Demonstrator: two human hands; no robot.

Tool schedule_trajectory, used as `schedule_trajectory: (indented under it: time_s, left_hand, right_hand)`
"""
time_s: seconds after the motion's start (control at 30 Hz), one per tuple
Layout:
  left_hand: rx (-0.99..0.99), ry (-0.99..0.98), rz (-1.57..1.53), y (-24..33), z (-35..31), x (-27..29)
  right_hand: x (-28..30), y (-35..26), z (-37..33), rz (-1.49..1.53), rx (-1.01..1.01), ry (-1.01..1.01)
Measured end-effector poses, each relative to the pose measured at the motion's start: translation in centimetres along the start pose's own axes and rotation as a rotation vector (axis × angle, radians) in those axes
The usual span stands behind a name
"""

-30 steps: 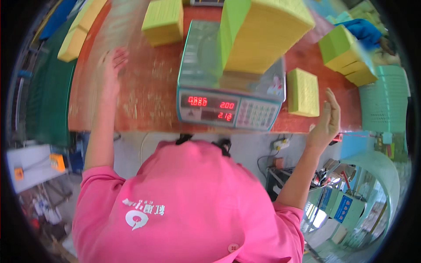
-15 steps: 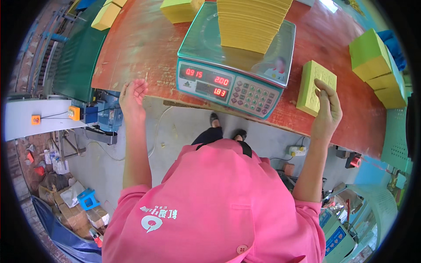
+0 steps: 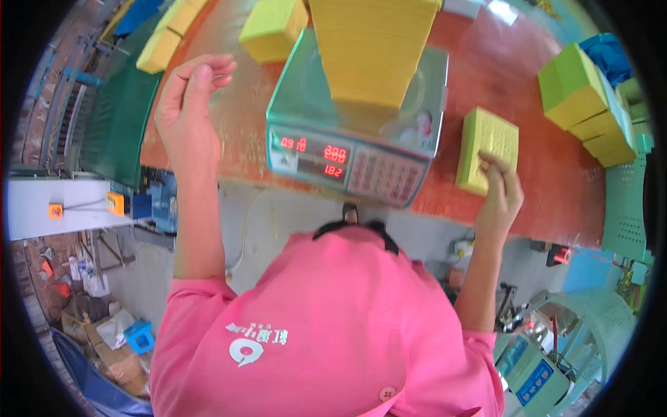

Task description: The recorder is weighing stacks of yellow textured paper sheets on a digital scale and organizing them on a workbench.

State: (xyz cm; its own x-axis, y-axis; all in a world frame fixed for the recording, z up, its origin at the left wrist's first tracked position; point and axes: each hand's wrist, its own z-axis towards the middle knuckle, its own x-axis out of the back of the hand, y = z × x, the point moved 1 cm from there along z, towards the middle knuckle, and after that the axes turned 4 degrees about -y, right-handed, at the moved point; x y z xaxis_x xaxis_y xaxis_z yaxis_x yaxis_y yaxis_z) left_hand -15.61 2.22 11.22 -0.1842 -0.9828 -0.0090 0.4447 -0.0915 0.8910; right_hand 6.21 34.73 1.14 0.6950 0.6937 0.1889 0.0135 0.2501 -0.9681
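Note:
A digital scale (image 3: 351,156) with a metal pan and lit red digits stands on the red table. On its pan rises a tall stack of yellow paper (image 3: 372,59). My left hand (image 3: 191,115) is raised over the table's left side, apart from the scale; its fingers are bent and loose, with nothing in them. To the right of the scale lies a smaller yellow paper block (image 3: 497,132) with a patterned top. My right hand (image 3: 501,191) hangs over that block's near edge, fingers loosely curled and slightly apart, nothing visible in them. Whether the fingertips touch the block cannot be made out.
Several yellow-green paper blocks (image 3: 573,87) sit at the table's right, beside a blue bundle (image 3: 606,59). Another yellow block (image 3: 274,31) stands behind the scale's left corner. A dark green surface (image 3: 121,128) adjoins the red table (image 3: 556,194) on the left.
My left hand has moved up and forward over the table. My right hand has shifted slightly left and nearer to me. The scale's lit digits have changed, and the whole view has tilted a little.

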Motion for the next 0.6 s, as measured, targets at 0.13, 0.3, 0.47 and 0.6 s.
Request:
schedule_trajectory:
  time_s: [0.13, 0.3, 0.47, 0.6]
  left_hand:
    - [-0.387, -0.312, 0.292, 3.7, 4.1, -4.0]
    - [-0.469, -0.633, 0.396, 4.1, 8.3, -8.0]
    - [-0.398, -0.703, 0.458, 2.7, 10.0, -9.3]
    - [-0.428, -0.736, 0.457, 2.2, 11.0, -9.4]
  right_hand:
    - [-1.9, 0.5, -1.1, 0.103, -0.084, -0.036]
    - [-3.4, 0.2, -1.9, 0.236, -0.097, -0.026]
    - [-3.8, 0.1, -1.7, 0.229, -0.085, -0.013]
    - [-4.2, 0.6, -1.6, 0.237, -0.090, 0.015]
